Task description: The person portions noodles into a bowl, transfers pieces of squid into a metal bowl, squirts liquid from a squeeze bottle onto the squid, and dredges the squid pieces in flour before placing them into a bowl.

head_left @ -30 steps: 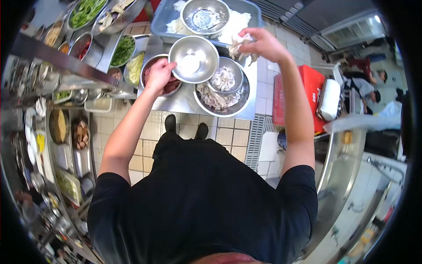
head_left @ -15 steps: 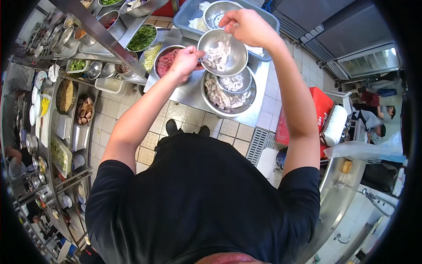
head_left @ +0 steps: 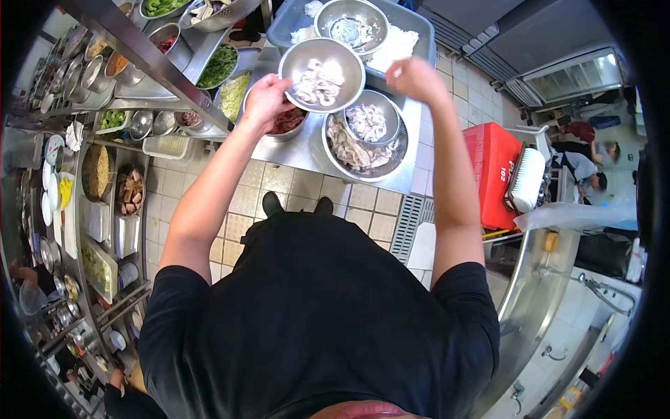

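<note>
Steel bowl [head_left: 321, 73] of pale seafood, gripped at its rim by left hand [head_left: 265, 98].

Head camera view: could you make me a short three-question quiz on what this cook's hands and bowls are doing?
1. True or false: the left hand holds the steel bowl by its rim.
2. What lies in that bowl? A) pale meat strips B) green vegetables C) noodles
3. Fill in: the right hand is raised beside the held bowl, above the ____ colander.

Key: 1 true; 2 A; 3 large. The right hand's grip is too blurred to judge.
</note>
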Motion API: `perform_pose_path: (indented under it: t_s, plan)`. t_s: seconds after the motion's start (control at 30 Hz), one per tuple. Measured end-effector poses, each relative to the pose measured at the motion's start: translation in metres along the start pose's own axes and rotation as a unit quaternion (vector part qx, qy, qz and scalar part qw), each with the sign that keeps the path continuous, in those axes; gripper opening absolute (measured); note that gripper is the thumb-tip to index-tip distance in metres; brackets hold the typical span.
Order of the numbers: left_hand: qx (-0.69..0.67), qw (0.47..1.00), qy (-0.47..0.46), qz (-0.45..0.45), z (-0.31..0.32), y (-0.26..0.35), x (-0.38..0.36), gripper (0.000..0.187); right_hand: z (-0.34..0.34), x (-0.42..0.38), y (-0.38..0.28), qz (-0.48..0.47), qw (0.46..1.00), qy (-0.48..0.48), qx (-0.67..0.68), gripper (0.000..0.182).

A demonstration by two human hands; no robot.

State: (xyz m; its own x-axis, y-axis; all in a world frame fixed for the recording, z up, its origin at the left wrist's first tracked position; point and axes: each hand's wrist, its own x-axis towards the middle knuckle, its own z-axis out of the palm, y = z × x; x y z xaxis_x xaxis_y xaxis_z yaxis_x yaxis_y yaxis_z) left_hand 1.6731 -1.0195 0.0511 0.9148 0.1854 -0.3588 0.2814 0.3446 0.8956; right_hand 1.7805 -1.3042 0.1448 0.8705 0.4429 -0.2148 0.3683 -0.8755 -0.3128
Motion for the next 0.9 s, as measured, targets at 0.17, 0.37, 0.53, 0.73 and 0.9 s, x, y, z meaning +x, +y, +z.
perform_pose_path:
  t_s: [0.17, 0.37, 0.53, 0.73, 0.9]
  plan:
    - [-0.009, 1.000, 0.006, 0.024, -0.024, 0.001, 0.012, 0.025, 0.164, -0.005, 0.040, -0.009, 0.997, -0.049, -0.060, 0.048]
    - [-0.003, 1.000, 0.000, 0.005, -0.019, 0.003, 0.003, 0.025, 0.125, 0.007, 0.046, 0.013, 0.998, 0.018, 0.057, 0.024]
    - [0.012, 1.000, 0.000, -0.004, -0.012, -0.013, 0.008, 0.023, 0.077, -0.008, 0.029, -0.042, 0.992, 0.097, 0.070, 0.030]
    - [0.011, 1.000, -0.020, -0.008, -0.003, -0.028, 0.016, 0.022, 0.023, -0.025, -0.001, -0.033, 0.988, 0.108, 0.108, 0.025]
    - [0.023, 0.999, -0.036, -0.005, 0.019, -0.031, 0.010, 0.019, 0.017, -0.018, -0.046, -0.122, 0.975, 0.097, 0.160, 0.025]
